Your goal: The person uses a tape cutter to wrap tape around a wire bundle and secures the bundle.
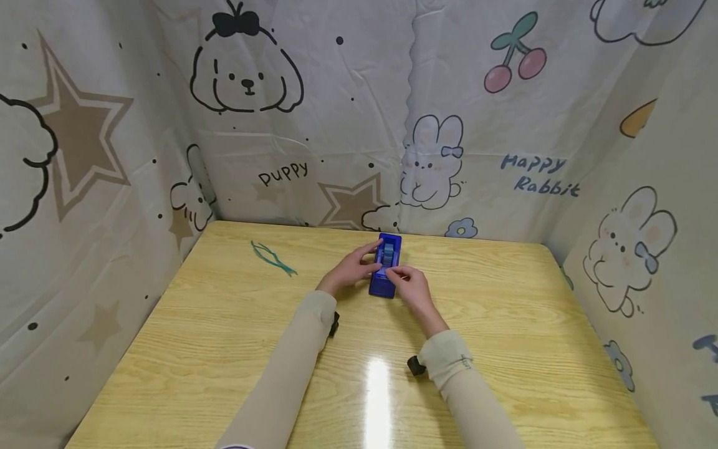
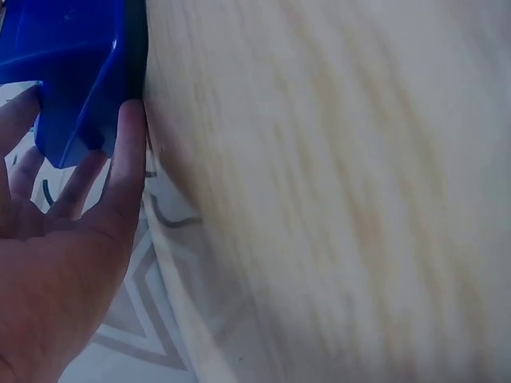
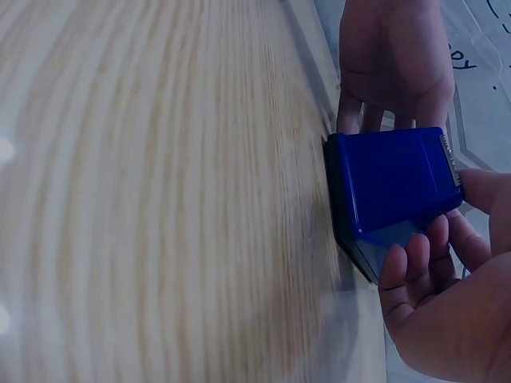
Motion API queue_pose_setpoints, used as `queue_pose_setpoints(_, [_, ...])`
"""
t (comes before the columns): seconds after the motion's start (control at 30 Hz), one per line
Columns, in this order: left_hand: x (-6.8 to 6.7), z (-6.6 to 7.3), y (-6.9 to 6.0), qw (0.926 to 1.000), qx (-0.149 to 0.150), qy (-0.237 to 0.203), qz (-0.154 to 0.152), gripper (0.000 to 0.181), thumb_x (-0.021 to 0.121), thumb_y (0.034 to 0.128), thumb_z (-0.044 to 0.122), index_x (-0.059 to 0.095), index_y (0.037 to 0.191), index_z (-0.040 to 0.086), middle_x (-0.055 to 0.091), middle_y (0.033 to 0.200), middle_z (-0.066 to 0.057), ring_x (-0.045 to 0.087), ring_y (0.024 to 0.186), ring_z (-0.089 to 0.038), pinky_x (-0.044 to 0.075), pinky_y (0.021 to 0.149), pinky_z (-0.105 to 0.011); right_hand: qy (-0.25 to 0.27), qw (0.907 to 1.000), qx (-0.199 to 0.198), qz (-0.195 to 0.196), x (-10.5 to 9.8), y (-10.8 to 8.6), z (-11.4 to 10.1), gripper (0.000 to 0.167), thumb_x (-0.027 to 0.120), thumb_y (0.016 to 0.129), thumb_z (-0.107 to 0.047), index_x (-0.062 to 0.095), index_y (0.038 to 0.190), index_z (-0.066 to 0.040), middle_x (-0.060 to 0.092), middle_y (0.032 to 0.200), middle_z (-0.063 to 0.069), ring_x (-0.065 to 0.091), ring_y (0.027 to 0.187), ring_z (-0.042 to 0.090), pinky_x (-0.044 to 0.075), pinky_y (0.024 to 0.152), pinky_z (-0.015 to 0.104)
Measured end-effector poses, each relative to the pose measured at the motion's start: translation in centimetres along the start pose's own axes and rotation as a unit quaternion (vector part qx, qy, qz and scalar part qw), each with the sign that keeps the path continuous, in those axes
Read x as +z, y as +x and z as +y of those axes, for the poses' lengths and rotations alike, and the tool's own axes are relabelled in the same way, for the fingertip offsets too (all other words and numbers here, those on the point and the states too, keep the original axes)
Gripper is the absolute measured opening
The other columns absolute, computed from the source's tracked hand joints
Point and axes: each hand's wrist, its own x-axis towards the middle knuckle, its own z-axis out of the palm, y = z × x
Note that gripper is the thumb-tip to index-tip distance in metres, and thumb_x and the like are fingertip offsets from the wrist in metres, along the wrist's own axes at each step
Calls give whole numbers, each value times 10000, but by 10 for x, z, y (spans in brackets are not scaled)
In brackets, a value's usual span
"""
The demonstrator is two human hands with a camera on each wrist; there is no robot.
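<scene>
A blue tape dispenser (image 1: 382,288) with a roll of tape (image 1: 387,254) in it stands near the table's back edge. My left hand (image 1: 352,269) grips its left side, fingers spread along the body; the left wrist view shows those fingers against the blue dispenser (image 2: 80,72). At its near end, my right hand (image 1: 414,292) pinches at the tape by the toothed cutter (image 3: 449,159). In the right wrist view the right hand (image 3: 459,303) has its other fingers curled beside the dispenser (image 3: 395,179). The clear tape between the fingertips is too small to make out.
Teal strings or thin bands (image 1: 273,259) lie on the wooden table (image 1: 224,349) to the left of the dispenser. A printed cloth (image 1: 348,125) hangs behind the table and along both sides.
</scene>
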Motion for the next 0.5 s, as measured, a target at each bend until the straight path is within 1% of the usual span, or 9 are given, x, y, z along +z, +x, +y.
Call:
queue_pose_setpoints(0.07, [0, -1, 1, 10000, -88, -30, 29, 665, 618, 1057, 217, 312, 1626, 374, 366, 1642, -162, 496, 1419, -409, 547, 1024, -461, 29, 10000, 30, -6, 1, 0, -1, 313, 697, 1003, -261, 758, 1179, -10, 710, 1171, 160, 591, 1000, 241, 458, 777, 268])
queue_pose_setpoints(0.2, [0, -2, 2, 9994, -285, 81, 160, 650, 632, 1050, 248, 340, 1609, 407, 430, 1592, -174, 506, 1412, -385, 546, 1026, -462, 30, 9999, 103, 5, 2, 0, -3, 297, 708, 995, -258, 768, 1150, -12, 711, 1137, 148, 598, 1013, 245, 456, 793, 274])
queue_pose_setpoints(0.27, [1, -1, 3, 9991, -353, 143, 192, 641, 630, 1051, 252, 347, 1607, 402, 442, 1581, -179, 515, 1404, -375, 550, 1019, -461, 51, 9999, 155, 4, 2, 0, -4, 291, 713, 991, -255, 771, 1138, -10, 709, 1118, 135, 596, 1013, 237, 454, 799, 272])
queue_pose_setpoints(0.4, [2, 2, 3, 9989, -392, 150, 199, 626, 612, 1060, 236, 347, 1612, 367, 442, 1577, -190, 532, 1386, -368, 553, 1013, -468, 196, 9994, 282, 23, 2, 0, -5, 280, 718, 986, -238, 771, 1128, -3, 698, 1099, 127, 578, 1007, 230, 447, 809, 283])
queue_pose_setpoints(0.5, [4, 5, 3, 9989, -408, 78, 210, 615, 599, 1066, 217, 351, 1613, 350, 438, 1577, -198, 539, 1377, -374, 548, 1018, -482, 269, 9990, 341, 41, 1, 1, -6, 274, 716, 985, -223, 766, 1130, 4, 701, 1124, 135, 580, 1023, 233, 445, 831, 291])
